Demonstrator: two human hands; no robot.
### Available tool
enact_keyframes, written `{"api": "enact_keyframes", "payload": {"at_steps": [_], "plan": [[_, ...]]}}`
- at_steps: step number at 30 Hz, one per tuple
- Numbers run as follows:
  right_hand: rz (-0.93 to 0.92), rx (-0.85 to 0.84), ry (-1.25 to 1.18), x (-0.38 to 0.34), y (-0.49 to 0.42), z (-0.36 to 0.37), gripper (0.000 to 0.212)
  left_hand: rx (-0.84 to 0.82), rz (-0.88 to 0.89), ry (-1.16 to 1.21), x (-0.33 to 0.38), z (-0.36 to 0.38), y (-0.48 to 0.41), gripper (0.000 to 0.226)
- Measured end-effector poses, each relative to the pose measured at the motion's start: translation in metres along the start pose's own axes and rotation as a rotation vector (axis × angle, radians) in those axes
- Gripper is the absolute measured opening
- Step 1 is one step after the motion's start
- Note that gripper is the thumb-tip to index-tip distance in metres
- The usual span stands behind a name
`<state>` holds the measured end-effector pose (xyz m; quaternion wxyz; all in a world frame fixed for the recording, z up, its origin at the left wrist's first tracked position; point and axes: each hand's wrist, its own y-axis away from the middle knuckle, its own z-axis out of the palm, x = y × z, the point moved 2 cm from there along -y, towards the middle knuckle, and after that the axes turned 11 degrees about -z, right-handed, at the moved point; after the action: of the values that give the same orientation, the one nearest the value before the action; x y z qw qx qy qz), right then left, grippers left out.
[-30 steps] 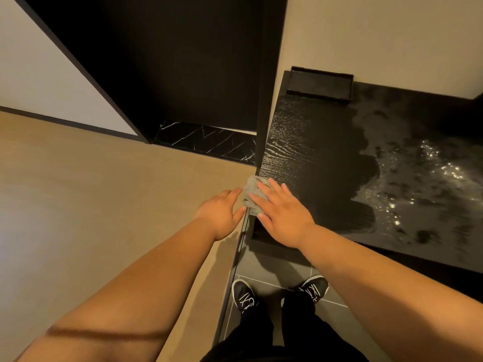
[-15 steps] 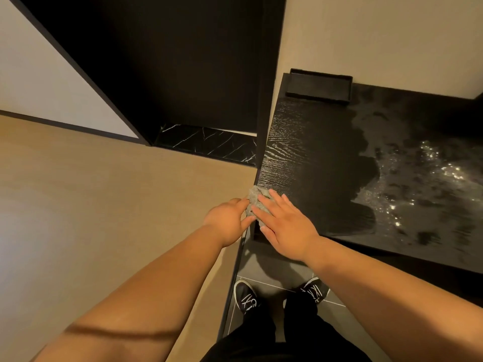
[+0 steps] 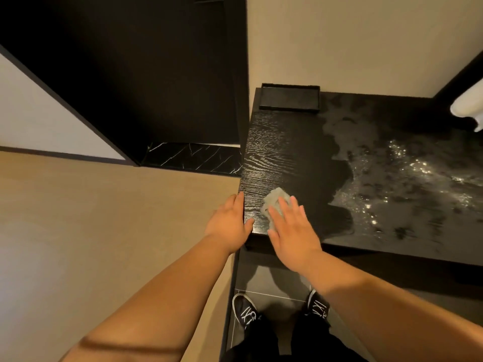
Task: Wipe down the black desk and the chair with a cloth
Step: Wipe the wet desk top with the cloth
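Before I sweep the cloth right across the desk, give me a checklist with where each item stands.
1. Grip: ok, right hand presses the cloth flat on the desk with straight fingers.
2. Brace: ok, left hand rests on the desk's left edge.
3. Path rightward: ok, bare top up to the wet patch.
4. Dryness: not ok, that patch glistens at right.
5. Obstacles: ok, tray sits at the back edge.
6. Rest of job: cannot tell, chair not in view.
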<state>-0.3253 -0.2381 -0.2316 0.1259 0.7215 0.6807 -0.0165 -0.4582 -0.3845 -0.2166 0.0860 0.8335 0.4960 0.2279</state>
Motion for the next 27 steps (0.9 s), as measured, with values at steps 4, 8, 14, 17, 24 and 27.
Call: {"api": "enact_keyframes", "payload": {"at_steps": [4, 8, 14, 17, 24, 27], "plan": [[-0.227, -0.027, 0.058, 0.030, 0.014, -0.003, 0.060, 0.060, 0.009, -0.074, 0.027, 0.004, -0.003, 0.075], [0.005, -0.036, 0.132, 0.098, 0.028, -0.011, 0.067, 0.052, 0.106, -0.109, 0.057, 0.010, -0.009, 0.070], [0.239, 0.027, 0.017, 0.116, 0.041, -0.023, 0.067, 0.035, 0.099, -0.203, 0.095, 0.029, -0.008, 0.071], [0.009, 0.009, 0.037, 0.087, 0.035, -0.012, 0.069, 0.061, 0.050, -0.211, 0.108, 0.036, -0.012, 0.070], [0.004, 0.014, 0.110, 0.151, 0.054, -0.015, 0.065, 0.067, 0.023, -0.220, 0.122, 0.041, -0.025, 0.071], [0.151, -0.014, 0.086, 0.189, 0.073, -0.021, 0.064, 0.069, -0.006, -0.226, 0.130, 0.045, -0.026, 0.077]]}}
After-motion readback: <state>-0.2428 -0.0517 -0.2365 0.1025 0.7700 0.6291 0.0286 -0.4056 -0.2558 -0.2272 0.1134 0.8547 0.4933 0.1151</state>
